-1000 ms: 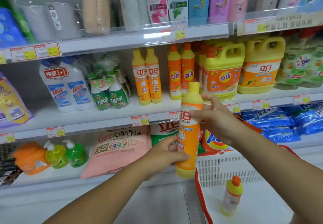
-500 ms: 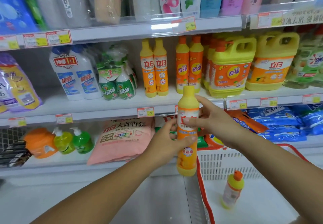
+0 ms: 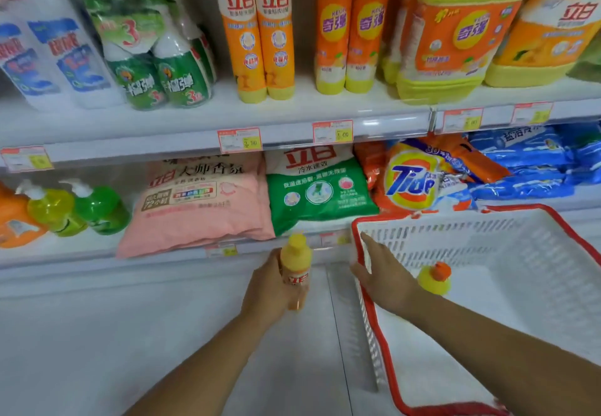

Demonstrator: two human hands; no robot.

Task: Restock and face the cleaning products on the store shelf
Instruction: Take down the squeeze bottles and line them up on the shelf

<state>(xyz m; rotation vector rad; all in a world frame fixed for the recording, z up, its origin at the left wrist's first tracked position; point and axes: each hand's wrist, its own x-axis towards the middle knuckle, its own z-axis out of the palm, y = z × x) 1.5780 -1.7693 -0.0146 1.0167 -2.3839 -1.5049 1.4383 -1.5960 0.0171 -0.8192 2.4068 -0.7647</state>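
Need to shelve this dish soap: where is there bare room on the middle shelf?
Narrow gaps either side of the two orange-label bottles, and the bare shelf strip before them. Green spray bottles and jugs stand packed.

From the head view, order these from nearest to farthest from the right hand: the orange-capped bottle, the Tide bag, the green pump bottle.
1. Orange-capped bottle, in the basket, just beside the right hand.
2. Tide bag, on the lower shelf behind the basket.
3. Green pump bottle, far left on that shelf.
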